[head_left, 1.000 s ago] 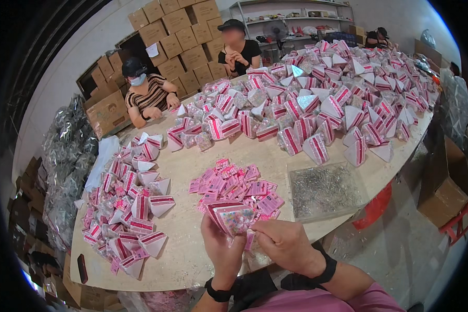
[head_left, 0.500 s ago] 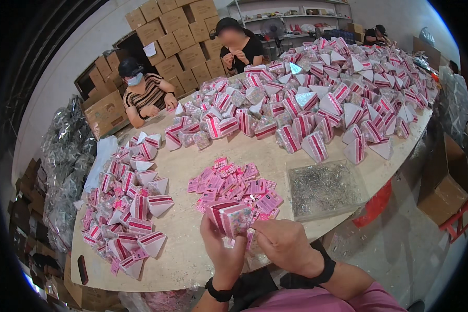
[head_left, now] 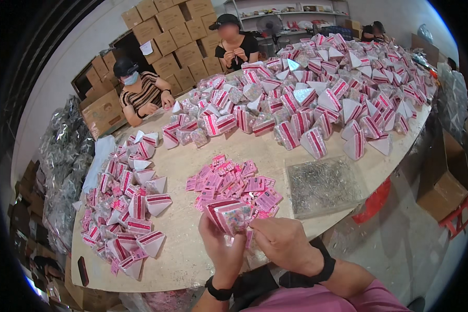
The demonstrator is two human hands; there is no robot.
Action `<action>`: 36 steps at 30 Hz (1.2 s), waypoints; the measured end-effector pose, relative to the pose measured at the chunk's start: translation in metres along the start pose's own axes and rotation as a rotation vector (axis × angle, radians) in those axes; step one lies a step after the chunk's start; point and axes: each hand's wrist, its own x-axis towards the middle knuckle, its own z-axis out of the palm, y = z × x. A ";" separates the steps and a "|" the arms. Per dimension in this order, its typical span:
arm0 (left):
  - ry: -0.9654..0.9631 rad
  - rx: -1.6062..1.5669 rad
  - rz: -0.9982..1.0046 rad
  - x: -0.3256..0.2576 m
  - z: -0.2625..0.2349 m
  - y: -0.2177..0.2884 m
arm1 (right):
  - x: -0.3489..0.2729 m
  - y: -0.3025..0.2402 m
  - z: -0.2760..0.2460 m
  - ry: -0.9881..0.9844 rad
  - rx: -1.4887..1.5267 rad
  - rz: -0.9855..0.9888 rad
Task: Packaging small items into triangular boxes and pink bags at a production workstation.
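Both hands meet at the near edge of the pale round table [head_left: 192, 244]. The left hand [head_left: 223, 249] has its grip closed around a small pink-and-white striped packet with a clear front [head_left: 229, 216], held just above the table; the right hand [head_left: 281, 242] pinches the packet's lower corner. A heap of loose pink card labels [head_left: 234, 182] lies just beyond it.

packet [head_left: 229, 215]: glossy clear plastic, pink paper card | desk [head_left: 192, 249]: matt, smooth beige | tray [head_left: 325, 186]: clear plastic | boxes [head_left: 177, 31]: matt cardboard
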 end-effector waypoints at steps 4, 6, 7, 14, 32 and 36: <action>-0.002 -0.215 -0.179 -0.002 0.001 -0.001 | 0.000 -0.001 0.000 0.010 0.094 0.055; 0.001 -0.269 -0.228 -0.003 0.002 0.001 | -0.001 0.000 0.001 0.004 0.117 0.075; 0.003 -0.287 -0.240 -0.002 0.003 0.002 | -0.001 0.000 0.001 0.003 0.117 0.074; 0.014 -0.285 -0.250 -0.004 0.003 0.002 | -0.002 0.001 -0.001 0.010 0.117 0.061; 0.036 0.100 0.032 -0.006 0.002 -0.005 | -0.004 0.006 0.003 0.029 -0.061 -0.018; 0.019 0.113 0.045 -0.005 0.000 -0.008 | -0.003 0.004 0.004 0.002 -0.029 0.003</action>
